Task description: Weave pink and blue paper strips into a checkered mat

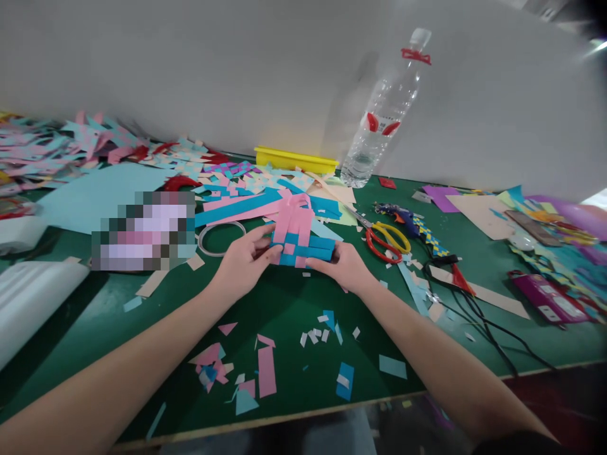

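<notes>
Between my hands is a piece of woven paper strips (pixel 298 243), pink and blue in a checked pattern. Pink strips rise from its top, and blue strips run out to the right. My left hand (pixel 249 256) pinches its left edge with thumb and fingers. On the other side, my right hand (pixel 345 264) grips the lower right part, its thumb in front. The piece is held just above the green table (pixel 284 297). Behind it lie long loose blue strips (pixel 241 208) and pink ones.
Red-and-yellow scissors (pixel 386 243) lie right of my hands. A tilted plastic bottle (pixel 382 117) stands against the grey wall. Left are a tape ring (pixel 220 237) and a blurred-out object (pixel 147 234). Pink scraps (pixel 267 370) litter the front; cables (pixel 488 322) lie right.
</notes>
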